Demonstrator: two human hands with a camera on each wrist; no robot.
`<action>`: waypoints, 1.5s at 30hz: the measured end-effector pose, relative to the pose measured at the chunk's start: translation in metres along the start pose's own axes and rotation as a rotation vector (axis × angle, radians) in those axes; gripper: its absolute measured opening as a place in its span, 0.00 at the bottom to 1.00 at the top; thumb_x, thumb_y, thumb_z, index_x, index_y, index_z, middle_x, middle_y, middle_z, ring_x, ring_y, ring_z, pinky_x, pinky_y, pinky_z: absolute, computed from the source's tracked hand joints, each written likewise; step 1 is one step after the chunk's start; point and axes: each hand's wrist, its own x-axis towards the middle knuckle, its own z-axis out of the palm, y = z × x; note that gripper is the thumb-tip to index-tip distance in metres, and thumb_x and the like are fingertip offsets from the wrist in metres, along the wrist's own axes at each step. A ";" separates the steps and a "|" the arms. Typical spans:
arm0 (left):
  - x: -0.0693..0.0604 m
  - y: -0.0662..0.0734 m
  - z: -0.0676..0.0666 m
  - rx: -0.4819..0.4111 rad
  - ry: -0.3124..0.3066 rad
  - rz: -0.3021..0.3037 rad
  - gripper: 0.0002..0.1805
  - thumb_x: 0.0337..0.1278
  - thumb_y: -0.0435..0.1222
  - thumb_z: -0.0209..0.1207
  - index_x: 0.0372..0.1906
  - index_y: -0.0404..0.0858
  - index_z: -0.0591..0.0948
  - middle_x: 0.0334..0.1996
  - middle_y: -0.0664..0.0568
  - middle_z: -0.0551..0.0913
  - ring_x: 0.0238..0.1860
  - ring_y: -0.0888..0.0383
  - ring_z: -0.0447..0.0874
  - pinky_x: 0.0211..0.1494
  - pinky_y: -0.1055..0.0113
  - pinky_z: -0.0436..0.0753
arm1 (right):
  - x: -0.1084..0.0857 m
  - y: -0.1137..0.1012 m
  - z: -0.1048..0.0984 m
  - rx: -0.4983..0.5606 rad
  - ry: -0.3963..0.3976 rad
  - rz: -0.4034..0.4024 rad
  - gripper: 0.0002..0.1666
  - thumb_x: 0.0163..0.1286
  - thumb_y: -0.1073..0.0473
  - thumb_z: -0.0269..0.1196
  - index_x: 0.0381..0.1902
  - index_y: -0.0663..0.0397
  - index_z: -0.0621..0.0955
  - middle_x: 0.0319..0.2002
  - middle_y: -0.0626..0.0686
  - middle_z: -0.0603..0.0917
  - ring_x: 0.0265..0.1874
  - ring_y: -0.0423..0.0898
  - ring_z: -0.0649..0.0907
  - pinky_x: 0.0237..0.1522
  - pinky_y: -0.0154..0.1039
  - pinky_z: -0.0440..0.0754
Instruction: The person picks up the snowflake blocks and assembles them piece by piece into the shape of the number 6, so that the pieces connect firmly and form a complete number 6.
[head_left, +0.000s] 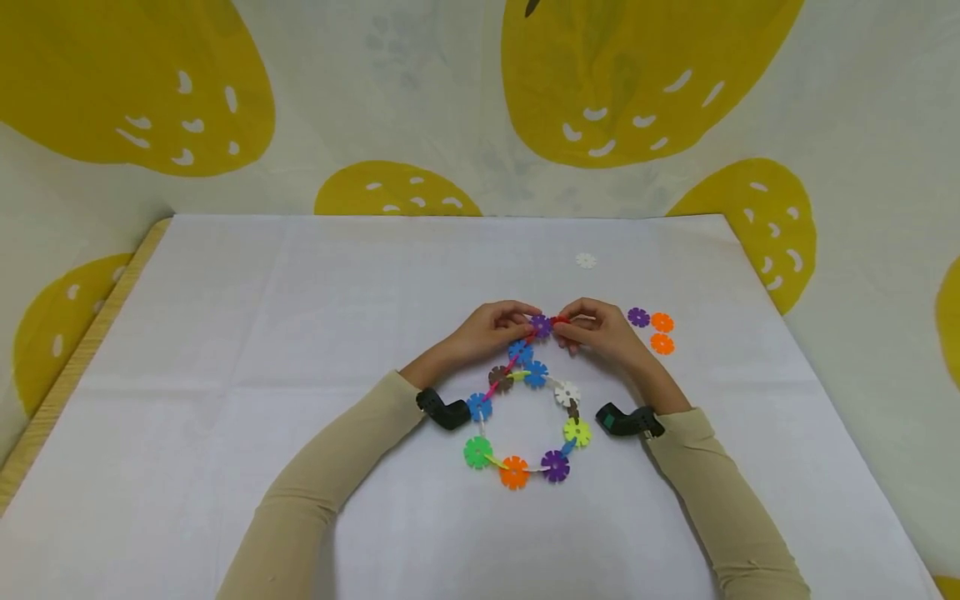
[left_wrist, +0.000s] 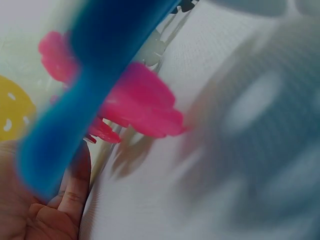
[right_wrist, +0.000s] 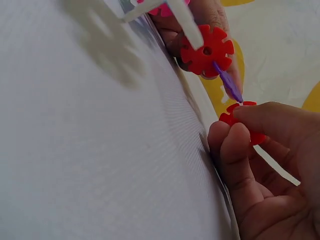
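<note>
My left hand [head_left: 487, 332] pinches a purple notched snowflake disc [head_left: 541, 326] at the top end of a linked chain. Beside it, my right hand [head_left: 602, 329] pinches a red snowflake disc [right_wrist: 257, 137] between thumb and fingers. In the right wrist view the purple disc [right_wrist: 231, 85], seen edge-on, meets that red disc and joins another red disc [right_wrist: 207, 50]. Below the hands, the chain runs through a blue disc [head_left: 521, 352] into a closed ring of several colours, including a green disc [head_left: 477, 452]. A blurred blue disc [left_wrist: 95, 85] covers part of the left wrist view.
Right of my right hand lie a loose purple disc [head_left: 638, 317] and two orange discs [head_left: 662, 322]. A white disc [head_left: 586, 261] lies farther back on the white-covered table [head_left: 225, 350]. A patterned cloth [head_left: 420, 100] hangs behind the table.
</note>
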 end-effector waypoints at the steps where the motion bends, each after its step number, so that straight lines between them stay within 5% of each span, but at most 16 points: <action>1: 0.000 0.000 0.000 -0.004 0.004 -0.001 0.17 0.69 0.33 0.56 0.59 0.35 0.79 0.40 0.45 0.85 0.36 0.62 0.82 0.43 0.73 0.78 | -0.001 0.000 0.000 -0.017 0.012 0.012 0.16 0.68 0.61 0.64 0.45 0.69 0.77 0.33 0.59 0.85 0.27 0.46 0.83 0.36 0.32 0.82; 7: -0.001 0.001 0.001 -0.036 0.035 -0.007 0.19 0.68 0.33 0.56 0.61 0.34 0.76 0.41 0.43 0.85 0.35 0.62 0.82 0.40 0.74 0.77 | -0.003 -0.001 -0.002 -0.108 0.012 0.033 0.14 0.63 0.61 0.70 0.40 0.66 0.79 0.34 0.57 0.82 0.30 0.45 0.84 0.35 0.32 0.82; 22: -0.002 0.000 -0.004 -0.013 -0.006 0.021 0.16 0.68 0.31 0.57 0.57 0.31 0.79 0.45 0.40 0.85 0.41 0.58 0.85 0.46 0.72 0.80 | 0.001 -0.001 0.007 -0.055 -0.007 -0.113 0.08 0.59 0.71 0.70 0.30 0.69 0.80 0.28 0.54 0.85 0.24 0.42 0.84 0.34 0.32 0.84; 37: 0.002 0.000 -0.001 -0.054 -0.023 0.006 0.17 0.65 0.28 0.58 0.56 0.26 0.78 0.43 0.37 0.85 0.38 0.60 0.85 0.43 0.73 0.80 | -0.002 -0.002 0.012 -0.051 0.045 -0.142 0.07 0.58 0.74 0.69 0.29 0.74 0.79 0.28 0.60 0.85 0.23 0.40 0.84 0.31 0.30 0.83; 45: 0.001 0.000 -0.002 -0.041 0.011 -0.010 0.17 0.68 0.31 0.55 0.59 0.31 0.76 0.42 0.41 0.83 0.37 0.60 0.83 0.42 0.73 0.79 | -0.001 -0.008 0.003 -0.247 -0.018 -0.181 0.09 0.61 0.66 0.70 0.39 0.63 0.83 0.35 0.58 0.84 0.33 0.42 0.81 0.40 0.29 0.81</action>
